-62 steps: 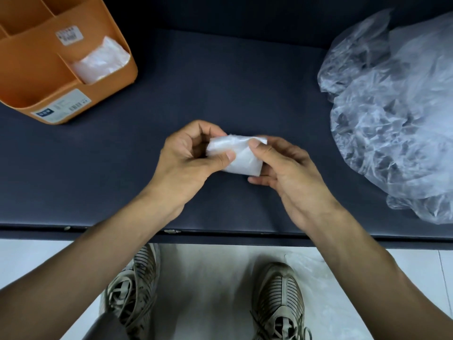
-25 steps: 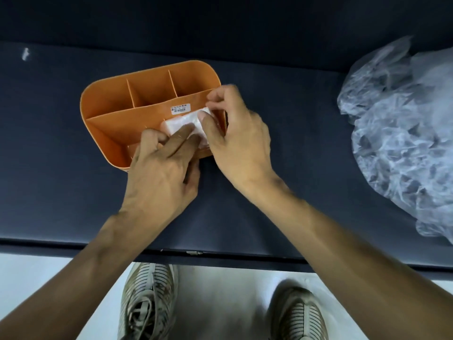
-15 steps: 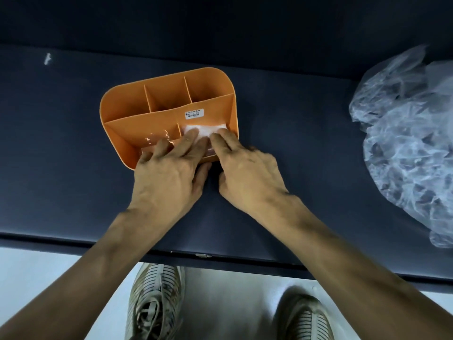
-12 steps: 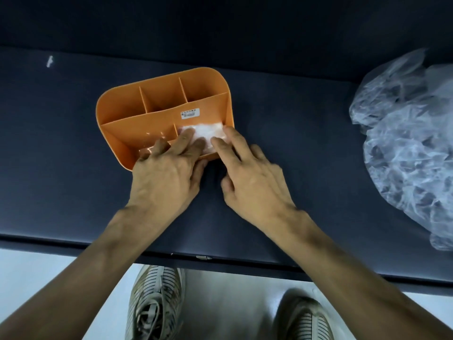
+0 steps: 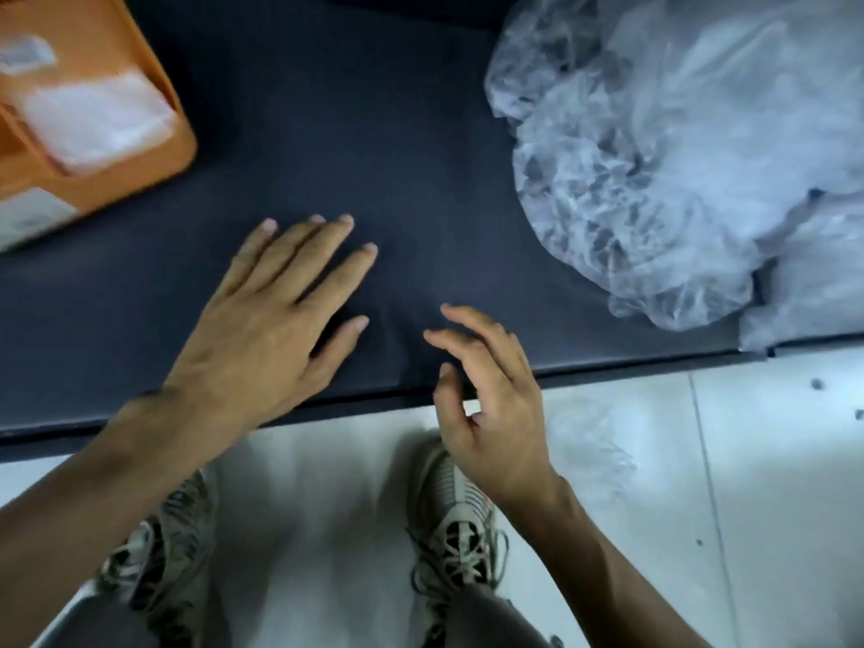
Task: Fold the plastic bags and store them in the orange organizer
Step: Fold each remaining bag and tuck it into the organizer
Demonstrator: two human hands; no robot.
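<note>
Head camera, looking down: the left hand (image 5: 266,320) lies over the dark navy padded tabletop (image 5: 374,133) at about eight o'clock from the frame's centre, fingers straight and fanned apart, palm down, holding nothing; whether it actually presses on the surface I cannot tell. The right hand (image 5: 491,404) hangs at the table's near edge, around five o'clock from centre, fingers loosely bent and parted, nothing between them, part over the table and part over the floor. Up at ten o'clock, cut by the frame corner and blurred, sits the orange plastic organizer (image 5: 182,147), and in its near right compartment lies a folded white plastic bag (image 5: 98,119), a flat pale packet tucked inside the walls. A white label (image 5: 28,222) shows on the organizer's near outer face. Over at two o'clock a big heap of crumpled translucent plastic bags (image 5: 678,156) spreads across the table, well apart from both hands, its lower end reaching the near edge. Below the table, at six o'clock, two grey laced sneakers (image 5: 453,516) stand on pale floor tiles (image 5: 771,507).
</note>
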